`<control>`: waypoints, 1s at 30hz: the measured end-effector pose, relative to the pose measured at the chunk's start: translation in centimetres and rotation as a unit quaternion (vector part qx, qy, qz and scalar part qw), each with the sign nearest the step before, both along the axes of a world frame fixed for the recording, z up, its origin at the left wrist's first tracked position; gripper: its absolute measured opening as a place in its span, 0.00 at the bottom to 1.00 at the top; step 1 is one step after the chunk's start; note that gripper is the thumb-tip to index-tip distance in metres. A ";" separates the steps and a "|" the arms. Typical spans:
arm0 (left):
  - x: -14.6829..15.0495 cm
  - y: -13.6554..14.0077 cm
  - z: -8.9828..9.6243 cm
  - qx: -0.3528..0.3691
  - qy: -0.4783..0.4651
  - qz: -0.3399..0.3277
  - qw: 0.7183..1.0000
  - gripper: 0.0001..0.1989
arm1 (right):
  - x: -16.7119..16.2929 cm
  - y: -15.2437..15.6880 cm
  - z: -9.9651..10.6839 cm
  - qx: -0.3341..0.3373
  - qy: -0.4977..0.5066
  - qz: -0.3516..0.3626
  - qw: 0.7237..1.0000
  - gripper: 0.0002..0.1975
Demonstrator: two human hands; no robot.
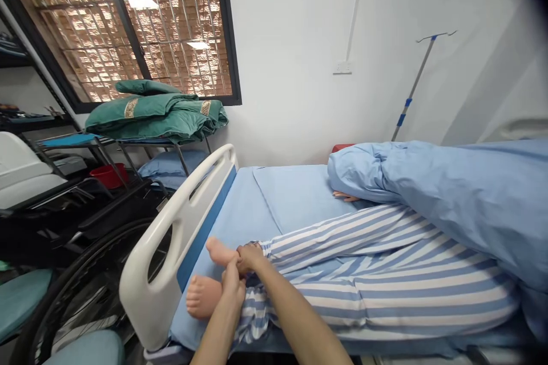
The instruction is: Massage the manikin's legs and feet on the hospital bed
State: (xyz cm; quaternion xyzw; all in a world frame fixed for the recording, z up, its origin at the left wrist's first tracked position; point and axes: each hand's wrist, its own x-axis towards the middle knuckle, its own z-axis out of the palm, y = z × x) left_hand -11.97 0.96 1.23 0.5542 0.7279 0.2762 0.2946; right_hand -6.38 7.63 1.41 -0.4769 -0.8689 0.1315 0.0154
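A manikin with smooth, plastic-looking feet lies on the bed in blue-and-white striped trousers [377,291]. My right hand [250,258] is closed around the ankle of its far foot [219,251], just at the trouser cuff. Beside it, my left hand [233,283] grips the same foot near the heel, and the two hands touch. The near foot [202,296] points up to the left of my left wrist, its toes showing. My fingers' undersides are hidden. Under the legs is a light blue sheet [295,194].
A white footboard [141,274] rises close to the feet. A blue quilt [428,182] is bunched over the upper body, and a manikin hand [345,197] shows beneath it. Left of the bed stands a wheelchair [47,296]. Green folded bedding [162,117] lies on a rack; an IV pole [413,88] stands behind.
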 end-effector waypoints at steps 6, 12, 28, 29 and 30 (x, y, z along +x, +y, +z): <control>1.7 1.5 -0.2 -0.002 -0.503 0.316 0.804 0.06 | -0.2 0.4 -0.5 0.005 -0.041 0.005 0.999 0.23; 1.6 2.7 -1.1 -0.012 -0.663 0.396 0.635 0.03 | -0.6 3.1 -0.2 -0.112 -0.121 0.048 0.985 0.27; 2.3 3.3 -1.7 -0.109 -0.627 0.390 0.665 0.15 | 0.6 6.4 -1.1 -0.228 -0.046 0.162 0.959 0.27; 2.3 3.1 -1.6 -0.115 -0.626 0.381 0.671 0.16 | 0.7 6.1 -0.9 -0.201 -0.043 0.162 0.965 0.28; 2.2 3.0 -1.7 -0.120 -0.625 0.372 0.676 0.17 | 0.9 5.9 -0.7 -0.176 -0.039 0.160 0.971 0.28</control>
